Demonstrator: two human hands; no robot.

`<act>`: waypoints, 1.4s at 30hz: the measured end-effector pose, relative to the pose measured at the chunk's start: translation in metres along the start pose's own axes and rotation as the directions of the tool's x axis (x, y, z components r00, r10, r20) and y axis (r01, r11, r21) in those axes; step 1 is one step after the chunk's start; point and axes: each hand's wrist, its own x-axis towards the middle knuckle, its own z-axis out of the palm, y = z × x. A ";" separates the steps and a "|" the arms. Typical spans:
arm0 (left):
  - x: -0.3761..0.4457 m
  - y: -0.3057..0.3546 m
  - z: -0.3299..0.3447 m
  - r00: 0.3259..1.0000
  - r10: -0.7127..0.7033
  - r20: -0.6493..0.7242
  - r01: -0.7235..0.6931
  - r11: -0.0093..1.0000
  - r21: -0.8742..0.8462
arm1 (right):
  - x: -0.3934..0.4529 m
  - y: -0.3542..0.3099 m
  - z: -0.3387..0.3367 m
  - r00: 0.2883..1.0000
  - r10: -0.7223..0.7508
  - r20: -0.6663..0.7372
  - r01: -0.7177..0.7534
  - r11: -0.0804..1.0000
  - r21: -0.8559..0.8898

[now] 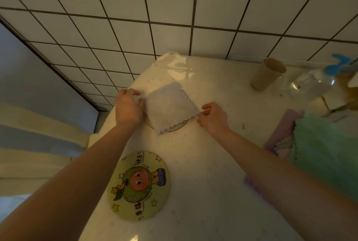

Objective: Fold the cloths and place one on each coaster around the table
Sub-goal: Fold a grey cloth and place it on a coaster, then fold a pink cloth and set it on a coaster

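Note:
A folded pale cloth [170, 106] with scalloped edges lies on a round coaster [179, 126], of which only a thin rim shows at the near side. My left hand [127, 106] pinches the cloth's left corner. My right hand [212, 115] pinches its right corner. Nearer to me lies a second round coaster [140, 185], yellow-green with a cartoon fruit figure, with nothing on it. At the right edge sits a pile of cloths: a green one [327, 153] over a purple one [282, 128].
The white table [205, 173] stands against a tiled wall [174, 8]. A cardboard tube [268, 74], a clear plastic bottle [311, 83] and a blue object [341, 64] stand at the back right. The table's left edge drops off beside my left forearm.

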 end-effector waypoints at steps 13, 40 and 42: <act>-0.171 0.072 0.027 0.878 0.385 0.284 -0.409 0.912 0.028 | -0.109 0.090 -0.122 0.954 -0.297 0.035 0.299 0.950 -0.093; -0.397 0.218 0.167 0.384 0.687 0.617 -0.872 0.490 -0.004 | -0.195 0.314 -0.325 0.824 -0.497 0.271 0.564 0.685 -0.461; -0.390 0.219 0.168 0.367 0.706 0.606 -0.869 0.492 -0.048 | -0.193 0.314 -0.324 0.836 -0.484 0.258 0.546 0.687 -0.479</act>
